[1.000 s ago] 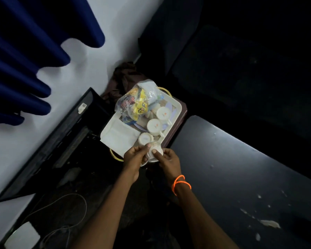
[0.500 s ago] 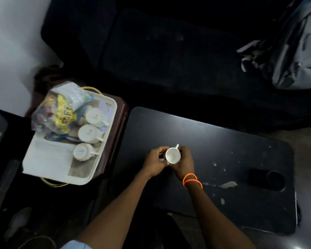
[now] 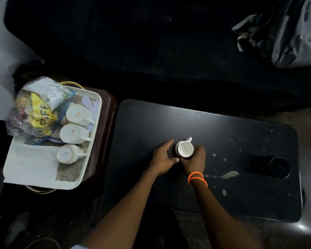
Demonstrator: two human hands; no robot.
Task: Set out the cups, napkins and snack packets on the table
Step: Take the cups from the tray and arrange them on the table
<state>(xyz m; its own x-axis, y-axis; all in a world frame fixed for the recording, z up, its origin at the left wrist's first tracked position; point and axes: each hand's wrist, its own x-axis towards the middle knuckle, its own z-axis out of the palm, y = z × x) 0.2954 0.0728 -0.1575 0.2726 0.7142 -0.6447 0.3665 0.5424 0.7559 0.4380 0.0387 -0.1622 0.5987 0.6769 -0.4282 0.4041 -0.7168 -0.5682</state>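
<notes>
A white handled cup (image 3: 185,149) stands upright on the black table (image 3: 151,119), near its middle. My right hand (image 3: 195,159), with orange bands at the wrist, curls round the cup's right and near side. My left hand (image 3: 162,158) lies just left of the cup with loosely bent fingers and a thin dark gap between them. To the left, a white tray (image 3: 79,184) holds three upturned cups (image 3: 72,133), folded white napkins (image 3: 31,164) and a clear bag of snack packets (image 3: 34,112).
The tray rests on a dark brown stool (image 3: 107,121) against the table's left edge. A round recess (image 3: 279,167) is sunk in the table's right end, with pale chipped spots nearby. A grey bag (image 3: 294,29) lies on the dark sofa behind.
Both hands carried one cup from the tray rightward to the table's middle. It now stands upright there, and my left hand has eased slightly off it.
</notes>
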